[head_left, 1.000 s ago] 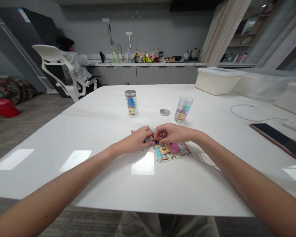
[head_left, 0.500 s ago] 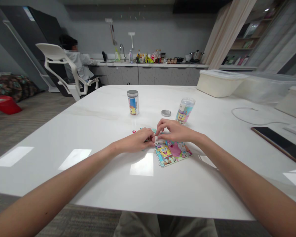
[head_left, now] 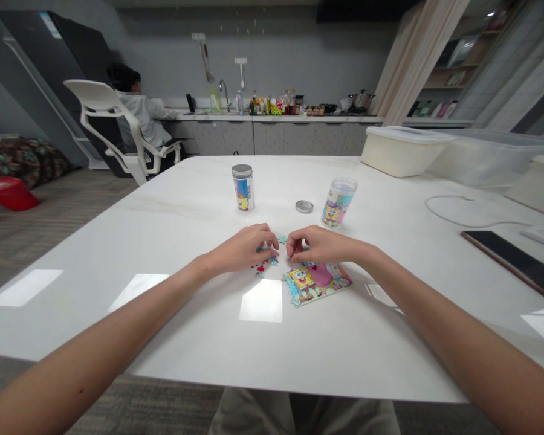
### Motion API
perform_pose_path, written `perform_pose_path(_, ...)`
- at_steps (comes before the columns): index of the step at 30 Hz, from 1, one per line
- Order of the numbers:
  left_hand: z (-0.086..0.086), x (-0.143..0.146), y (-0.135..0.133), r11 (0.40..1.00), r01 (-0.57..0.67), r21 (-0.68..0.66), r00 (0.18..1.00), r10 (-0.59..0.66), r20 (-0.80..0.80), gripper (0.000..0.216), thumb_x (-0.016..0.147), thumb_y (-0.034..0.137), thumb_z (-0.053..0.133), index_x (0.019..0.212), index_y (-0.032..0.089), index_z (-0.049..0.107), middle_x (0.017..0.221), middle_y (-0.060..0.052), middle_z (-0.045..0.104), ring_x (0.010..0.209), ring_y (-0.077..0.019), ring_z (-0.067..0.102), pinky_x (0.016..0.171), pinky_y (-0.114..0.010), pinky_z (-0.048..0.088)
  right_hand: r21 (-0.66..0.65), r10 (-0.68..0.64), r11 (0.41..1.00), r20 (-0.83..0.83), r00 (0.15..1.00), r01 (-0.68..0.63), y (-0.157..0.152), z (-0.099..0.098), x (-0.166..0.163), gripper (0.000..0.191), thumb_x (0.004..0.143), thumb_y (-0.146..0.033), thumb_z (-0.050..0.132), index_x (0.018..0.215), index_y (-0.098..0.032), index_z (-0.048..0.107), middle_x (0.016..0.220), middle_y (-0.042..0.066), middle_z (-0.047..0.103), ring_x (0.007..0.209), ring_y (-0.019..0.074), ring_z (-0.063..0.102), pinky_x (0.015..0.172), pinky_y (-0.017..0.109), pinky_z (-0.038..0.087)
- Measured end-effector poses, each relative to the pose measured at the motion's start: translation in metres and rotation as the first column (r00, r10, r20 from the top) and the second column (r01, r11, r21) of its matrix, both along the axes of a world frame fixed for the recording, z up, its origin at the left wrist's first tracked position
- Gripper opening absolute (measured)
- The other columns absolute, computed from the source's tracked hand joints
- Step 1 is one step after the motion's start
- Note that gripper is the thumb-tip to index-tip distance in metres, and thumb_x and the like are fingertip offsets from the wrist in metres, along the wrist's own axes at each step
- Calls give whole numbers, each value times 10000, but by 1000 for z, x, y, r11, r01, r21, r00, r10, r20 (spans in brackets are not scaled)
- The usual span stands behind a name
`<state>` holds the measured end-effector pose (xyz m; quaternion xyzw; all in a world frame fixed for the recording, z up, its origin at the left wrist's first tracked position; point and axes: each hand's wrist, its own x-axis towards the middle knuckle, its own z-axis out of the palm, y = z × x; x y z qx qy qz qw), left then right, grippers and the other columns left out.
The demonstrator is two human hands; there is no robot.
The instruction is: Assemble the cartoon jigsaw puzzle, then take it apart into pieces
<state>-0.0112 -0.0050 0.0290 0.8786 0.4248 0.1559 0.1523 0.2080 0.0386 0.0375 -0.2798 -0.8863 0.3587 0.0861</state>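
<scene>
White table [head_left: 199, 338] on my feed, so going across from the left: the left hand [head_left: 242, 249] has backed off from the middle compared with half a second ago, and its thumb and fingers now make a loose, half-curled C; can't tell if anything's pinched in there. Loose jigsaw pieces [head_left: 260, 269], mostly red and blue bits I could barely see before, are now showing under it and just beside it. My read is that I'm between fits, with that pile the place I'm picking from. Next along is the assembled puzzle section [head_left: 316, 284], flat on the table and looking no fuller than it did. Its knobbly edge points left, the straight-looking one faces me, the print reads right way up from my side, and the long axis, as far as it shows, runs left to right with the right end skewed a bit away. Its back part is hidden by the right hand [head_left: 324, 243], which had thumb and fingers apart a moment ago and has now narrowed to a pinch, maybe on a small dark piece [head_left: 289, 258], too tiny to swear to
</scene>
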Motion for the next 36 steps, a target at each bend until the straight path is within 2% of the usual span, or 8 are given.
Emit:
perform_pose_path(6,0,3,-2,994,12,108,995,-1,-103,180,919,276,472,929,190,629,866,-34,584,799,-171,539,759,-316,389,109,-150,980,-130,980,164,6,-10,-5,161,757,-126,579,815,-200,710,811,8,708,720,134,595,710,272,461)
perform_pose_path(10,1,2,-2,979,123,165,959,-75,-272,208,942,298,443,921,181,613,866,-45,600,799,-178,534,760,-318,364,257,-163,946,-156,974,200,10,-18,-4,152,761,-117,589,827,-193,703,909,33,663,759,137,597,722,274,465)
perform_pose_path(13,8,-8,0,963,211,167,934,-148,-324,215,941,345,460,932,193,612,889,-51,603,816,-182,530,746,-304,361,320,-219,912,-153,964,257,15,-16,2,131,803,-154,581,861,-190,693,922,45,647,789,149,596,736,283,460)
perform_pose_path(19,23,-42,11,985,168,21,941,-155,-300,353,824,535,604,905,192,584,911,-45,587,796,-177,537,688,-277,376,252,-198,952,69,978,175,20,-14,10,195,765,-249,684,946,-177,693,892,60,637,786,176,589,728,299,458)
perform_pose_path(22,23,-48,15,992,117,-34,942,-122,-312,324,813,514,622,833,195,567,849,-23,571,735,-159,525,648,-266,363,220,-203,957,52,978,187,16,-16,6,152,786,-248,672,921,-181,687,877,54,625,775,170,582,711,290,457)
perform_pose_path(26,18,-37,13,994,78,-78,945,-99,-310,285,853,458,595,765,191,545,823,-13,555,699,-146,515,635,-261,361,288,-180,940,-28,983,180,11,-18,0,142,793,-211,664,932,-182,672,947,58,605,831,174,589,769,307,468)
perform_pose_path(30,13,-24,10,992,129,9,940,-119,-320,273,910,435,533,816,181,573,883,-31,564,755,-157,539,679,-269,383,411,-153,894,-91,984,176,11,-20,1,177,841,-179,595,999,-185,672,1058,84,590,932,196,593,858,344,465)
perform_pose_path(36,9,-28,13,968,185,171,923,-112,-368,275,957,386,453,930,169,620,929,-59,593,799,-175,562,721,-286,412,552,-96,830,-7,995,84,15,-28,3,243,876,-160,541,1059,-170,700,1068,125,625,983,243,592,883,403,474)
